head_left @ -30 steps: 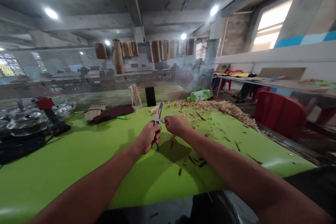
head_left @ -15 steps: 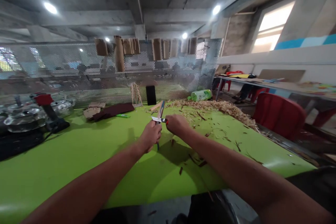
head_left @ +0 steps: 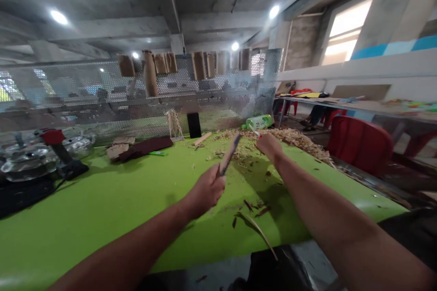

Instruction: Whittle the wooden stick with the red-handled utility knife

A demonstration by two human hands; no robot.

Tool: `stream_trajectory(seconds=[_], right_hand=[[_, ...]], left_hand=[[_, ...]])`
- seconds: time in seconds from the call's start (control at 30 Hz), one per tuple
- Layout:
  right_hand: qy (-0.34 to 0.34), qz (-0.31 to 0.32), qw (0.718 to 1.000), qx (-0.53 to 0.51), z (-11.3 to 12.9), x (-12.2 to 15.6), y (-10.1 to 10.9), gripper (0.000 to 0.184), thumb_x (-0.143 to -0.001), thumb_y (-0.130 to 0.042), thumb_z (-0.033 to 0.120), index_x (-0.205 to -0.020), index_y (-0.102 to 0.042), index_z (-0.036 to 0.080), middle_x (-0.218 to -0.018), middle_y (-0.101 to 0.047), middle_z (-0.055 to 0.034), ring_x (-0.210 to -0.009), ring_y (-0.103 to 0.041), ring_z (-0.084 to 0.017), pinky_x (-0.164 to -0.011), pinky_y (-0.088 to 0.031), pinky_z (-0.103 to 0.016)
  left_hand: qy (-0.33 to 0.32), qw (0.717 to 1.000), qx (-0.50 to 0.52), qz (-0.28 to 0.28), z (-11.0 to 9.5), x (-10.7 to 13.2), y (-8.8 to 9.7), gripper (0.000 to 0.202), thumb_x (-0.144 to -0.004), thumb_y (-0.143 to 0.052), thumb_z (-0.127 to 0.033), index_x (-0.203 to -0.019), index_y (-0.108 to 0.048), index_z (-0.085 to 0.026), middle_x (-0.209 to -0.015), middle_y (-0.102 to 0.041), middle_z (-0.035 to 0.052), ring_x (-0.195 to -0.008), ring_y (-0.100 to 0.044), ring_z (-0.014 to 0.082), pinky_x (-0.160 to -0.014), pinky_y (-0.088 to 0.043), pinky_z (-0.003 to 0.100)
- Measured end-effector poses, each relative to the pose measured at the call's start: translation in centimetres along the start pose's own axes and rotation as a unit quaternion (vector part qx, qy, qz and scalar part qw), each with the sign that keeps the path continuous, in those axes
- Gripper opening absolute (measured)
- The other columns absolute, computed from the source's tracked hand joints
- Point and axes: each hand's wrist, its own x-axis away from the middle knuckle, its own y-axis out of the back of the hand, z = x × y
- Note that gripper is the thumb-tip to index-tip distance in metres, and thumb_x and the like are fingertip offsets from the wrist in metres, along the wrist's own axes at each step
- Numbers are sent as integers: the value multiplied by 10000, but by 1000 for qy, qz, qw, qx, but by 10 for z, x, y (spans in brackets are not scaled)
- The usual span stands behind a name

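Observation:
My left hand (head_left: 206, 191) is closed around the lower end of a flat wooden strip (head_left: 228, 157), which tilts up and away to the right; one of its long edges looks dark. Farther off to the right, my right hand (head_left: 269, 146) is wrapped round a utility knife (head_left: 254, 131) with a bit of red by its pale blade. Most of the knife's handle is hidden in my fingers. The blade points up and left, apart from the wood. A long thin pale shaving (head_left: 261, 229) lies at the table's near edge.
Wood shavings (head_left: 297, 143) heap along the green table's (head_left: 112, 209) right back, by a green-labelled bottle (head_left: 259, 122). A black phone-like slab (head_left: 194, 125) stands near the perforated screen. Dark brown sheets (head_left: 146, 148), a glass teapot (head_left: 27, 159) and a red chair (head_left: 360, 145) flank the work area.
My right hand has swung up and right with the knife, away from the wooden strip. My left hand has shifted slightly right and nearer, and a long shaving now shows at the near edge.

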Motion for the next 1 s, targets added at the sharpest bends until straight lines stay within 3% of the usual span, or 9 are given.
stream_trajectory(seconds=[0.07,0.2,0.27,0.37,0.47,0.67,0.77,0.9,1.0], right_hand=[[4,-18,999,-34,-1,-2,-2,368,-867,-453,207,-1088,-717,73,-1004,-710,-231,-906,-691,-275,-701,-463,-289],[82,-17,974,-209,33,22,-13,395,-761,-488,227,-1068,-713,122,-772,-687,-98,-698,-636,-199,-627,-444,-257],[115,37,931,-345,51,39,-15,496,-685,-483,232,-1130,-677,127,-607,-589,-2,-509,-518,-138,-519,-401,-226],[144,146,835,-511,65,59,-11,585,-616,-477,257,-1162,-633,118,-496,-440,82,-373,-326,-90,-394,-295,-195],[165,211,784,-560,69,68,-6,571,-574,-504,263,-1116,-636,142,-498,-455,86,-354,-293,-73,-350,-241,-181],[182,242,762,-573,75,77,-7,540,-566,-524,267,-1080,-636,143,-587,-563,47,-367,-353,-67,-344,-273,-183],[197,233,784,-540,80,81,-11,522,-618,-514,285,-1105,-640,147,-570,-547,50,-378,-340,-75,-364,-272,-189],[181,75,917,-348,85,84,-14,365,-763,-494,340,-1002,-699,156,-586,-582,6,-492,-475,-121,-473,-331,-216],[229,5,964,-136,86,89,-13,293,-809,-510,345,-917,-728,181,-769,-694,-60,-686,-599,-173,-575,-361,-237]], left_hand=[[16,999,45,-18,1,-5,6,347,-908,-497,-324,-1229,-459,-199,-586,-379,-91,-407,-269,69,-362,-272,175],[14,996,84,-36,7,-17,19,385,-893,-500,-296,-1254,-435,-179,-575,-386,-96,-412,-305,72,-371,-325,165],[12,996,79,-35,9,-19,21,367,-895,-499,-296,-1239,-446,-181,-580,-402,-91,-419,-329,73,-380,-351,166],[21,998,42,-40,9,-19,20,266,-896,-488,-277,-1142,-489,-177,-565,-422,-86,-412,-343,73,-387,-374,173],[34,999,14,-21,9,-20,20,152,-885,-502,-277,-999,-505,-176,-583,-482,-65,-405,-401,66,-410,-413,187],[48,996,71,29,9,-24,22,241,-831,-590,-279,-1013,-462,-185,-749,-589,-17,-474,-545,83,-455,-497,224],[28,996,84,-2,7,-25,23,245,-830,-595,-312,-997,-461,-194,-778,-592,-21,-386,-444,37,-354,-387,173],[10,998,57,-37,9,-29,27,169,-857,-550,-332,-913,-450,-207,-551,-449,-98,-321,-298,34,-315,-276,153],[12,996,50,-74,11,-32,30,141,-860,-527,-311,-918,-434,-221,-501,-402,-115,-332,-297,53,-327,-276,154]])
